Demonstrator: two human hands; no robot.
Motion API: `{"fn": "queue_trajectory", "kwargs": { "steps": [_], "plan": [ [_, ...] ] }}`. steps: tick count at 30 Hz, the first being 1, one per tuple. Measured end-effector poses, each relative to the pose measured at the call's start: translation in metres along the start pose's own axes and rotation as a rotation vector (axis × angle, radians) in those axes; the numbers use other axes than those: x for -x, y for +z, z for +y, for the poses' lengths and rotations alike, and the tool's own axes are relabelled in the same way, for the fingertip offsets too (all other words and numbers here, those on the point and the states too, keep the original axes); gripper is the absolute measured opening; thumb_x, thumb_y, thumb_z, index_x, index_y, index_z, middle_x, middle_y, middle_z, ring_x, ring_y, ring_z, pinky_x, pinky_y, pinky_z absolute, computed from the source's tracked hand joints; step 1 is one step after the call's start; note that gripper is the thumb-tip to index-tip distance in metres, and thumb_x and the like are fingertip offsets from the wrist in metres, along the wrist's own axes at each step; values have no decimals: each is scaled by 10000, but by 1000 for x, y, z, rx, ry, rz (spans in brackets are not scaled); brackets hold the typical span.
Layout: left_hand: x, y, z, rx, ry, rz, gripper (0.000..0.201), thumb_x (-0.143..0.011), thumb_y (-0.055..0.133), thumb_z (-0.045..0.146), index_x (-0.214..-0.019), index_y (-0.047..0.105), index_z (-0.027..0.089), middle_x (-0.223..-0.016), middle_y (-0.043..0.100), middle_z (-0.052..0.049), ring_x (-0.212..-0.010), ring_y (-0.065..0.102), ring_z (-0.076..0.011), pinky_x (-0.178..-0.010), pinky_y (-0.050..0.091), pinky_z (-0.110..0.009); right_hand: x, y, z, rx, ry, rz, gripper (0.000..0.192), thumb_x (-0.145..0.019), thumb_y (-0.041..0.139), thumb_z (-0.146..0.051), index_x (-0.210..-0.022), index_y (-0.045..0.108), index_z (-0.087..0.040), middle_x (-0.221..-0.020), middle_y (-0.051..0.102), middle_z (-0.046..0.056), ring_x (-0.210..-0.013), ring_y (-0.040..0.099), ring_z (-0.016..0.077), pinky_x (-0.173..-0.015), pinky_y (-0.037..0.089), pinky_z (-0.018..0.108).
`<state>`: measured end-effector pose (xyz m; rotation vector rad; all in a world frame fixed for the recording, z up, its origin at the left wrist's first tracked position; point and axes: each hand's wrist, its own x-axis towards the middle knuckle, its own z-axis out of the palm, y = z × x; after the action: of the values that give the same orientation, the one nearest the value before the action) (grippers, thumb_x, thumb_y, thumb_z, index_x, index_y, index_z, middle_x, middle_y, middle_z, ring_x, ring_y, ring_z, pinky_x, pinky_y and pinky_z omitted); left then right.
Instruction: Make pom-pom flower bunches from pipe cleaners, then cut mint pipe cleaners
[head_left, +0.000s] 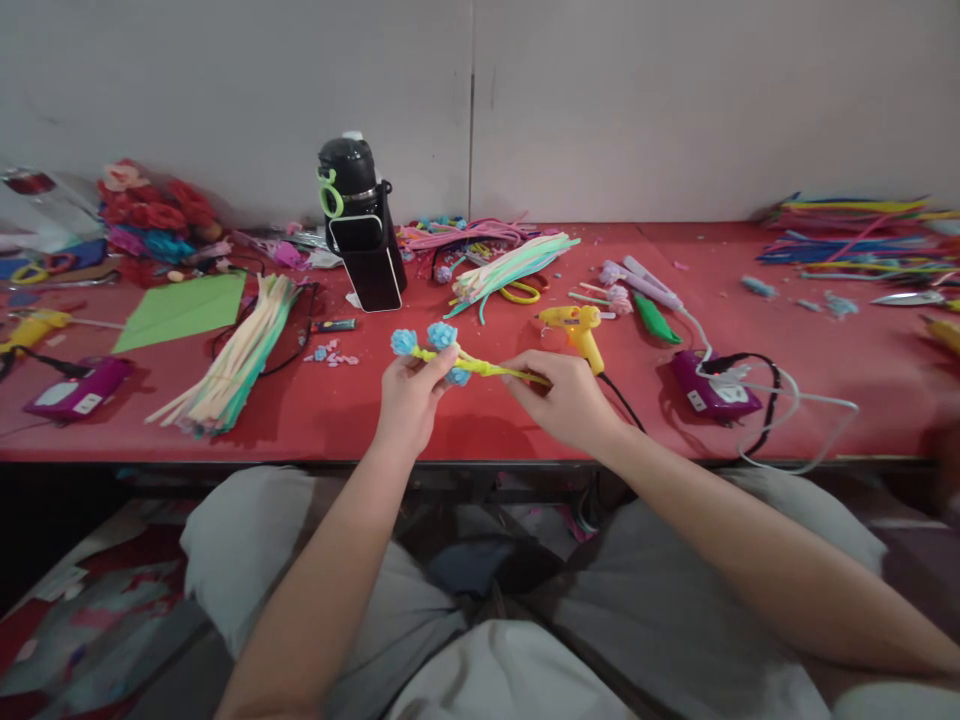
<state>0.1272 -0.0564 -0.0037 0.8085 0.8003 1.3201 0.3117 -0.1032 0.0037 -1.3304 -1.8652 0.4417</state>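
Over the front of the red table, a craft flower (442, 336) with several fluffy blue heads and a yellow-green pipe-cleaner stem lies sideways between my hands. My left hand (411, 395) pinches it just behind the blue heads. The thumb and fingers of my right hand (559, 393) close on the thin end of the yellow stem (491, 369). Right behind my right hand rests a yellow glue gun (577, 328), its black cord running toward the table's front edge.
A black bottle (352, 190) with a phone (371, 262) against it stands at the back. Pipe-cleaner bundles lie left (240, 360) and behind (517, 268). Purple power strips (82, 388) (712, 385) sit at both sides. Scissors (521, 292), green paper (180, 312) and coloured pipe cleaners (847, 245) lie about.
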Motion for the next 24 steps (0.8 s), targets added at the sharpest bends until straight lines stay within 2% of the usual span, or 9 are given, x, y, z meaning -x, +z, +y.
{"fn": "queue_trajectory", "kwargs": {
  "steps": [7, 14, 19, 24],
  "plan": [
    [1, -1, 0, -2, 35, -55, 209, -638, 877, 213, -766, 718, 168, -871, 719, -29, -808, 663, -128, -739, 523, -266, -1, 0, -1, -108, 83, -9, 190, -911, 567, -271, -923, 725, -165, -715, 657, 34, -598, 489, 142, -591, 354, 292],
    [2, 3, 2, 10, 38, -50, 267, -611, 883, 193, -813, 708, 191, -856, 705, -11, -792, 656, -130, -720, 522, -263, -1, 2, 4, -156, 111, -19, 185, -917, 578, -319, -893, 695, -179, -701, 625, 24, -609, 481, 144, -587, 343, 296],
    [4, 3, -1, -16, 59, -35, 214, -644, 886, 242, -791, 740, 188, -823, 717, -13, -757, 651, -126, -694, 509, -256, -4, 1, 5, -192, 149, -58, 206, -912, 576, -339, -800, 649, -183, -674, 595, 13, -610, 467, 139, -578, 331, 292],
    [8, 2, -7, -197, 241, 11, 187, -739, 848, 330, -841, 778, 190, -837, 753, -33, -800, 687, -160, -740, 525, -280, -7, -1, 5, -215, 167, -142, 281, -909, 567, -357, -686, 589, -188, -633, 550, 5, -597, 447, 134, -577, 329, 290]
  ]
}}
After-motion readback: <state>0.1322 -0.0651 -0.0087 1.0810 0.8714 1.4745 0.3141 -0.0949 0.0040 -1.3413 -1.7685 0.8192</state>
